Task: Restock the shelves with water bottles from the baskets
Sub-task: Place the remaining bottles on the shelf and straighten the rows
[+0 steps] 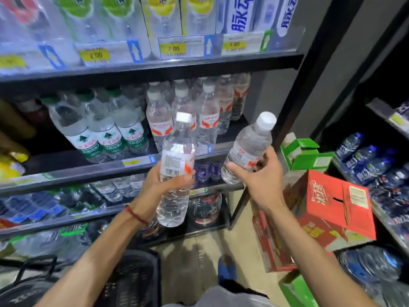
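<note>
Left hand (155,180) grips upright water bottle (176,169); right hand (263,176) grips tilted second bottle (250,147), before stocked shelf (141,165).

We hold two bottles before the middle shelf (88,173): left hand (155,182) grips the upright bottle (177,151), right hand (263,176) grips the tilted bottle (252,138) to its right. Behind both stand the shelved bottles (205,120). Below us sits the basket (130,278), with the stacked cartons (332,202) at right.

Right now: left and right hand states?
Left hand grips an upright red-labelled water bottle by its middle.
Right hand grips a second water bottle, tilted, near its base.
</note>
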Demonstrator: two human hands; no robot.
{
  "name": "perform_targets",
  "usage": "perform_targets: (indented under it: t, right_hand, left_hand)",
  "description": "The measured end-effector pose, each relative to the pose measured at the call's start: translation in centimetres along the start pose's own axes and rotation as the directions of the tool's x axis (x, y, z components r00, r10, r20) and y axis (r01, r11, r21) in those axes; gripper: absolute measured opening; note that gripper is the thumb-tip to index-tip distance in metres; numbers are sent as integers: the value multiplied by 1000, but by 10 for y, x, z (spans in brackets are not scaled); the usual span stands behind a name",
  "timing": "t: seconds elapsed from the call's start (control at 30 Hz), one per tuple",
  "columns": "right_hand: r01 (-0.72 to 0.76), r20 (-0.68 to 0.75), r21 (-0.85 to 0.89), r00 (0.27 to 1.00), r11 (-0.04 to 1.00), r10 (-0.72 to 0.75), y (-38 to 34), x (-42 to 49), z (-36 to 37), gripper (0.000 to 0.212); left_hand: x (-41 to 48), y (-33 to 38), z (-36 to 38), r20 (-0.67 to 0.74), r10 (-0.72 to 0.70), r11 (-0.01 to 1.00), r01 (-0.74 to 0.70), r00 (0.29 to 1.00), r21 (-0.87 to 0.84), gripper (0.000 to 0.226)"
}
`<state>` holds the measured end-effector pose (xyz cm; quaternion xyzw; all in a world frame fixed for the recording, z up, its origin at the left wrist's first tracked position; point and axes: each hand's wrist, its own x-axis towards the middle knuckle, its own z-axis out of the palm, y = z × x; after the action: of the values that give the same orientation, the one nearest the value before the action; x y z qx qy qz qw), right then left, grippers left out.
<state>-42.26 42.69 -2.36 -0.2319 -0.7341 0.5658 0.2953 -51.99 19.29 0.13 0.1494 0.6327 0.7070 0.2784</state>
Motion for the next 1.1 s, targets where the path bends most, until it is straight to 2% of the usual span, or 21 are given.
perform_targets:
  t: [0.07, 0.2, 0.4, 0.57, 0.77, 0.9, 1.1]
  right_hand:
    - [49, -37, -32, 998, 998, -50, -5, 23, 7, 63]
    - [136, -108, -79, 984, 987, -145, -16, 62, 22, 68]
    - [111, -172, -66, 978, 992, -121, -12, 96, 44, 69]
    - [47, -144, -98, 988, 994, -61, 5, 112, 53, 71]
    - [-14, -120, -85, 993, 996, 3, 17, 116, 59, 73]
    - [-22, -63, -121, 998, 992, 14, 16, 120, 59, 68]
    - [26, 153, -236, 988, 971, 11, 28, 131, 49, 59]
  left_hand:
    - [12, 4, 1, -26, 13, 1000, -13, 1000, 4, 92]
    - [25, 12, 2, -37, 35, 999, -35, 999, -6, 83]
    - [33, 19, 3, -45, 64, 998, -65, 997, -26, 66]
    - [34, 17, 5, -45, 26, 999, -28, 999, -44, 53]
    - [38, 8, 5, -59, -13, 1000, 13, 998, 2, 76]
    - [41, 6, 8, -58, 0, 1000, 0, 998, -4, 60]
    - [45, 2, 9, -33, -31, 999, 30, 999, -19, 42]
